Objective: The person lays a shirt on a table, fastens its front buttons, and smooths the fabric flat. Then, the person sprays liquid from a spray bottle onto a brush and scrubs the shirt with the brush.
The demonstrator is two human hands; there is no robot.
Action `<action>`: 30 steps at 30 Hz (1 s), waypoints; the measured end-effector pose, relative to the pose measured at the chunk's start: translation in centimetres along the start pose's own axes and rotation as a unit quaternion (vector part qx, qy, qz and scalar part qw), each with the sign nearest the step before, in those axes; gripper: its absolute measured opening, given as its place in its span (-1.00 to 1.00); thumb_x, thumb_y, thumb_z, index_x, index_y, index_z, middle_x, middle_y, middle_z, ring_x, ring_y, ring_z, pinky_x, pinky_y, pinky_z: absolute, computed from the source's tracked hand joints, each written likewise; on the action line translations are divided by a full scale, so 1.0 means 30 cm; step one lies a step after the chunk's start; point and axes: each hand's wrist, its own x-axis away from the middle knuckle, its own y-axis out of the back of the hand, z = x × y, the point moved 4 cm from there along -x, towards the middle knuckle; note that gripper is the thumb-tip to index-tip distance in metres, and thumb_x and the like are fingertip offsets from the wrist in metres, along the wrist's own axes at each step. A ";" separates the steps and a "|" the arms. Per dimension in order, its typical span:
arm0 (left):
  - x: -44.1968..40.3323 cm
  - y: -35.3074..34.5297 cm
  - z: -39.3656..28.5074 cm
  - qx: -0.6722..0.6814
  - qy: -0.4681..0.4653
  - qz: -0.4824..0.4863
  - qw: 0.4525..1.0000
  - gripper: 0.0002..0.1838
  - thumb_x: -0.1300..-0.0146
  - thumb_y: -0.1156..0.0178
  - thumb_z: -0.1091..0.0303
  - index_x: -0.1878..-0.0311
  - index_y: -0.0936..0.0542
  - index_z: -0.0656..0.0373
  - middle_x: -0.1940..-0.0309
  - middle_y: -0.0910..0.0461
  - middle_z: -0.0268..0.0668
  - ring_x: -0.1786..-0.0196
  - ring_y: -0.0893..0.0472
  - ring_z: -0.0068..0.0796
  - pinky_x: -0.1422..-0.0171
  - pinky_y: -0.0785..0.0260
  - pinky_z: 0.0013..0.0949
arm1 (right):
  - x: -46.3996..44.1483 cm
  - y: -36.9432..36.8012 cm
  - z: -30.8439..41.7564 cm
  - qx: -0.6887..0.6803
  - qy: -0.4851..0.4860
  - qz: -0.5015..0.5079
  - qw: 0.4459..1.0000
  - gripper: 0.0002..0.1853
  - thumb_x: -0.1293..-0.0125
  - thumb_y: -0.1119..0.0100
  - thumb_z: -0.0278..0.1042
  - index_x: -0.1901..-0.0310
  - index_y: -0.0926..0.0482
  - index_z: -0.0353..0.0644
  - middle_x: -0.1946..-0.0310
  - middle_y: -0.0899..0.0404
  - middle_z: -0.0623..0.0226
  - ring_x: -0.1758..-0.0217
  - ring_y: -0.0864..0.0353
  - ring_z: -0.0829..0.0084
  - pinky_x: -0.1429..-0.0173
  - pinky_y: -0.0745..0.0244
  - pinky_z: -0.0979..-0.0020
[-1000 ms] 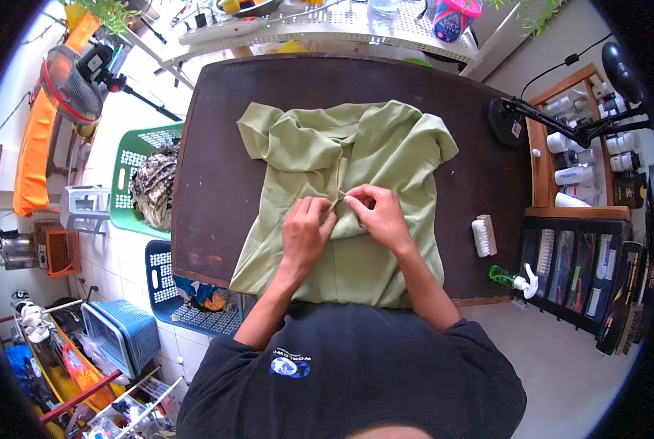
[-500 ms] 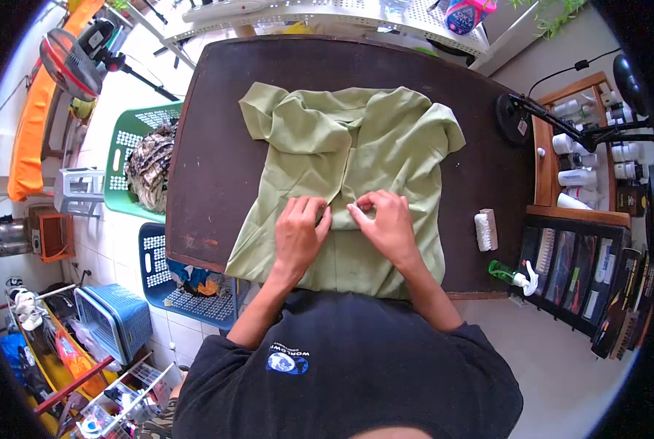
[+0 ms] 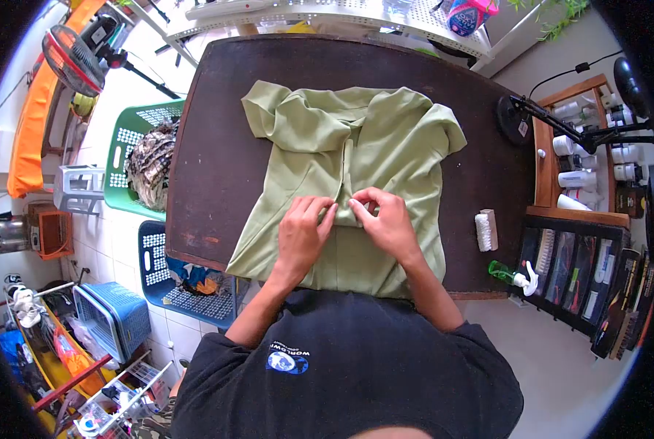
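A light green short-sleeved garment [image 3: 400, 146] lies spread on the dark brown table [image 3: 210, 175], its sleeves toward the far side and its lower part near my body. My left hand [image 3: 305, 230] pinches the left edge of the garment's front opening between thumb and fingertips. Just to its right, my right hand [image 3: 385, 223] pinches the cloth on the other side of the opening. A small gap separates the two hands. Soft folds run across the cloth around them.
On the table's right side lies a white-bristled brush [image 3: 486, 231], with a green spray bottle [image 3: 513, 276] by the edge. A black lamp [image 3: 517, 121] stands at the far right. Green [image 3: 118, 157] and blue [image 3: 151, 271] baskets stand left of the table. A white shelf [image 3: 327, 16] lies beyond.
The view has shifted, so the table sits higher in it. My hands have moved slightly apart and then a little closer, still at the front opening.
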 end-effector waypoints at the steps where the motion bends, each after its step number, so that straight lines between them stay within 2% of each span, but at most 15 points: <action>1: -0.001 0.000 -0.001 0.000 0.000 0.000 1.000 -0.87 -0.35 -0.43 0.43 0.06 -0.76 0.14 0.12 -0.77 -0.31 0.11 -0.69 -0.26 -0.02 -0.58 -0.24 | -0.002 -0.002 -0.001 0.000 0.000 0.000 1.000 -0.85 -0.42 -0.41 -0.45 0.07 -0.81 -0.33 0.28 -0.82 0.35 0.35 -0.57 0.54 0.22 -0.50 0.48; 11: -0.005 -0.008 -0.006 0.055 0.039 -0.006 0.998 -0.85 -0.34 -0.44 0.48 0.05 -0.80 0.20 0.12 -0.82 -0.27 0.12 -0.70 -0.31 -0.02 -0.58 -0.27 | -0.021 -0.028 -0.013 -0.004 0.003 0.028 1.000 -0.84 -0.43 -0.40 -0.45 0.05 -0.81 -0.33 0.28 -0.82 0.35 0.33 -0.60 0.55 0.20 -0.52 0.48; 15: 0.004 -0.033 0.004 0.068 0.028 -0.006 0.997 -0.79 -0.31 -0.43 0.50 0.00 -0.79 0.19 0.06 -0.81 -0.25 0.05 -0.72 -0.23 -0.08 -0.60 -0.24 | -0.028 -0.035 -0.018 -0.013 0.011 0.020 1.000 -0.84 -0.43 -0.40 -0.46 0.06 -0.82 -0.33 0.29 -0.82 0.35 0.33 -0.60 0.56 0.20 -0.52 0.49; 20: 0.001 -0.040 -0.005 0.070 0.009 -0.010 0.997 -0.77 -0.31 -0.42 0.53 -0.02 -0.79 0.20 0.05 -0.82 -0.22 0.04 -0.72 -0.22 -0.09 -0.61 -0.23 | -0.032 -0.038 -0.028 -0.027 0.025 0.006 0.999 -0.82 -0.42 -0.38 -0.43 0.06 -0.82 -0.33 0.32 -0.83 0.26 0.43 -0.59 0.46 0.29 -0.51 0.38; 26: 0.001 -0.040 -0.008 0.072 0.014 -0.006 0.997 -0.75 -0.30 -0.42 0.53 -0.04 -0.79 0.21 0.03 -0.81 -0.22 0.05 -0.71 -0.21 -0.08 -0.61 -0.23 | -0.034 -0.038 -0.030 -0.036 0.028 0.007 0.999 -0.82 -0.42 -0.39 -0.43 0.06 -0.82 -0.34 0.32 -0.83 0.27 0.43 -0.58 0.47 0.30 -0.51 0.38; 30: 0.005 -0.042 -0.009 0.022 -0.040 -0.017 0.999 -0.78 -0.31 -0.42 0.49 -0.01 -0.79 0.18 0.07 -0.77 -0.26 0.11 -0.68 -0.25 -0.01 -0.59 -0.24 | -0.035 -0.038 -0.039 -0.043 0.021 0.005 0.999 -0.83 -0.43 -0.39 -0.43 0.07 -0.82 -0.34 0.33 -0.83 0.27 0.43 -0.59 0.48 0.30 -0.52 0.38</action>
